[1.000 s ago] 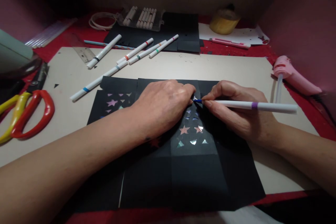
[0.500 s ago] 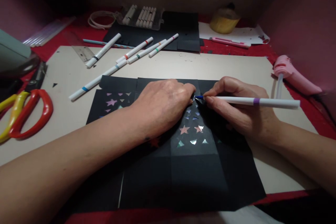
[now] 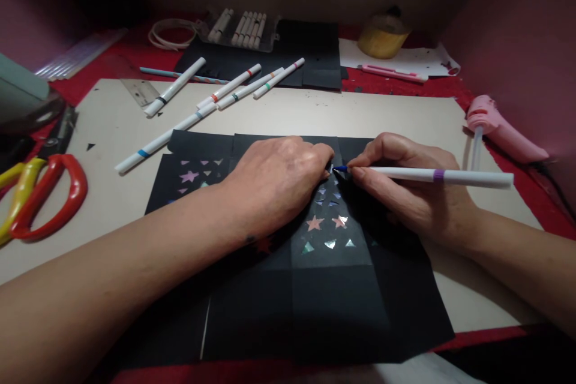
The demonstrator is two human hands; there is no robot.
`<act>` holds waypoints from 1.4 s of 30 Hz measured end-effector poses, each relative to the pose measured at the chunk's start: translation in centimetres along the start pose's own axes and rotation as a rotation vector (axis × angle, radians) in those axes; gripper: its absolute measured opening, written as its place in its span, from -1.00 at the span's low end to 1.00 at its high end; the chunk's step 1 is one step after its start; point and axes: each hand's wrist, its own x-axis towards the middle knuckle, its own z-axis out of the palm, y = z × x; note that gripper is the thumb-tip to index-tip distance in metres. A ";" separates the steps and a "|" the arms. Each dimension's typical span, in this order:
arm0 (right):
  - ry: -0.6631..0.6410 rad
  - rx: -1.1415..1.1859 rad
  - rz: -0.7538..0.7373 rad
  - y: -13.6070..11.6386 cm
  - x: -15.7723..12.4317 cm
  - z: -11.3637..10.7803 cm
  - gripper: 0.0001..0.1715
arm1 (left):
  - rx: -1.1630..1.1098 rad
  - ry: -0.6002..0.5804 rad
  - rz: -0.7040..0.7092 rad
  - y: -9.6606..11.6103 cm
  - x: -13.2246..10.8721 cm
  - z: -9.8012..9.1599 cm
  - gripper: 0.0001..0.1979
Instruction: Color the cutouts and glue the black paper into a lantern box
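Observation:
A white marker point(image 3: 477, 178) with a purple band and a dark blue tip is pinched in my right hand point(image 3: 414, 186). Its tip touches or nearly touches a small cutout beside the fingertips of my left hand point(image 3: 279, 177). That left hand lies curled on a folded black paper sheet point(image 3: 337, 306), its fingers mostly hidden beneath it, so whatever they may hold does not show. Cut into the paper are stars and triangles backed by clear, partly coloured film, among them an orange star point(image 3: 315, 223), a green triangle point(image 3: 308, 248) and a pink star point(image 3: 189, 176).
Several white markers point(image 3: 166, 138) lie behind the paper on a pale board point(image 3: 382, 111). Scissors point(image 3: 72, 198) with red and yellow handles are at left, a pink glue gun point(image 3: 504, 129) at right. Farther back are a marker case point(image 3: 274, 42), yellow tape roll point(image 3: 382, 42) and pink cutter point(image 3: 393, 73).
The view has shifted very slightly. Both hands and the marker hold almost the same position, with the marker tip still by the left fingertips.

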 end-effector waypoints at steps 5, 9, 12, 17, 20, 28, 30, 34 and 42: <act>-0.008 0.000 -0.010 0.1 0.1 0.0 -0.88 | -0.008 0.011 0.011 -0.1 0.0 0.2 -0.76; -0.006 -0.003 -0.023 0.2 0.1 0.0 -0.87 | -0.004 0.002 0.008 -0.1 0.0 0.1 -0.75; -0.006 -0.007 -0.030 0.2 0.0 0.0 -0.87 | -0.005 -0.007 0.001 -0.1 -0.1 0.1 -0.74; -0.001 -0.008 -0.022 0.4 0.0 0.1 -0.86 | -0.001 -0.014 0.001 -0.1 0.0 0.1 -0.73; 0.002 -0.008 -0.015 0.3 0.0 0.1 -0.86 | 0.001 -0.031 -0.014 0.0 0.1 0.0 -0.74; -0.025 -0.009 0.048 -0.1 0.1 0.0 -0.90 | 0.000 -0.025 -0.007 0.0 0.0 -0.2 -0.74; -0.024 -0.008 0.031 0.0 0.1 0.0 -0.89 | 0.001 -0.021 -0.007 0.0 -0.1 -0.2 -0.74; -0.023 -0.006 0.013 0.1 0.1 0.0 -0.88 | -0.002 -0.014 -0.005 0.0 -0.1 -0.1 -0.73; -0.030 0.003 -0.008 0.3 -0.1 -0.3 -0.86 | -0.002 -0.025 -0.008 0.1 0.0 -0.3 -0.73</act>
